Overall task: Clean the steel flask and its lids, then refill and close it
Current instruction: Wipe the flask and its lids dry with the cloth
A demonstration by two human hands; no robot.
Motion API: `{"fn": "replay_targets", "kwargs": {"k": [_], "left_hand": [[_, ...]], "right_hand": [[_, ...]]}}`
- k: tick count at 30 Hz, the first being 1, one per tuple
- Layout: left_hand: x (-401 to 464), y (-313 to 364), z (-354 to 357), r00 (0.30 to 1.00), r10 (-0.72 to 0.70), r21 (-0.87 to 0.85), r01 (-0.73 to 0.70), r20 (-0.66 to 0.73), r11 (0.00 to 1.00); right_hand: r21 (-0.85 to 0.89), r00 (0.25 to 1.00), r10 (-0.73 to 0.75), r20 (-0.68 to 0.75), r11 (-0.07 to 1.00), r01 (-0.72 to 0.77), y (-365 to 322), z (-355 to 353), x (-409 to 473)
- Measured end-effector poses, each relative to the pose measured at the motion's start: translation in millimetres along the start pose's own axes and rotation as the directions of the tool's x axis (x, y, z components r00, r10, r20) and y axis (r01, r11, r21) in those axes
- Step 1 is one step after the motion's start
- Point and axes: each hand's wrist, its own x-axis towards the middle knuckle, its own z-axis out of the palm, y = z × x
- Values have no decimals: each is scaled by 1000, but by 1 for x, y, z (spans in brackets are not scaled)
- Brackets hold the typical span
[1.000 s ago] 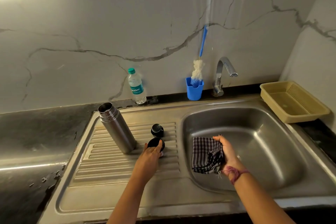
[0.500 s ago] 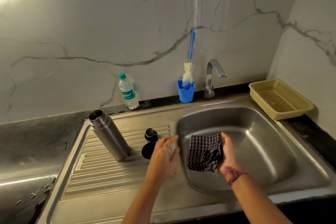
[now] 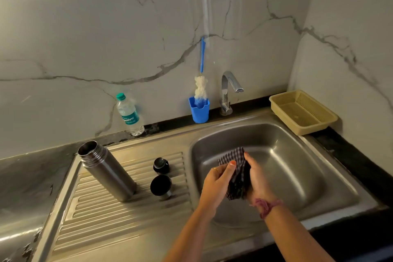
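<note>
Now, head view | left hand (image 3: 214, 183) and right hand (image 3: 258, 181) both curl tight round one checked cloth (image 3: 237, 173) over the sink (image 3: 331, 178), likely so drips fall in | one steel flask (image 3: 106, 171) stands open on the ribbed side, two lids (image 3: 161, 176) just beside it, maybe to dry | one water bottle (image 3: 128, 114) waits by the wall

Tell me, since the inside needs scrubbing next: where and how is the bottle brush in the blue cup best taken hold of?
Grip the bottle brush by its thin blue handle, well above the white bristles, coming from the front, since the marble wall is close behind it. It stands bristles-down in the blue cup, handle up, so lift it straight up and out.
</note>
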Motion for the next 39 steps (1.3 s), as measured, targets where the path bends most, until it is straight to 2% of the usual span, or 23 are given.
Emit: {"fn": "replay_targets", "kwargs": {"k": [3,6,9,12,17,21,26,29,34,39], "left_hand": [[2,0,4,996,-85,-224,91,40,970],[9,-3,10,988,-157,-283,154,14,947],[16,-4,16,969,-240,-335,208,-57,919],[22,-4,17,958,-286,-391,251,-34,886],[28,-5,22,935,-353,-462,294,-43,837],[29,1,23,937,-348,-526,287,-18,800],[41,-2,11,917,-397,-721,300,37,625],[49,1,-1,916,-393,-764,308,78,567],[62,15,-7,924,-344,-639,367,166,677],[88,35,-1,922,-315,-345,378,226,859]], "right_hand": [[-7,1000,-22,-15,1000,22,0,1,-4],[-5,997,-53,-63,999,53,4,7,-8],[-117,983,-131,-127,986,116,9,9,-5],[-186,984,-170,-54,970,157,4,8,-13],[-129,987,-159,4,979,158,-3,0,-14],[12,996,-85,39,996,84,-10,-8,-13],[238,986,-136,92,965,111,-43,-35,-18],[170,992,-125,33,978,117,-58,-59,-12],[-109,997,-67,40,992,71,-83,-86,-15],[-315,991,-123,-52,944,100,-102,-115,-6]]}}
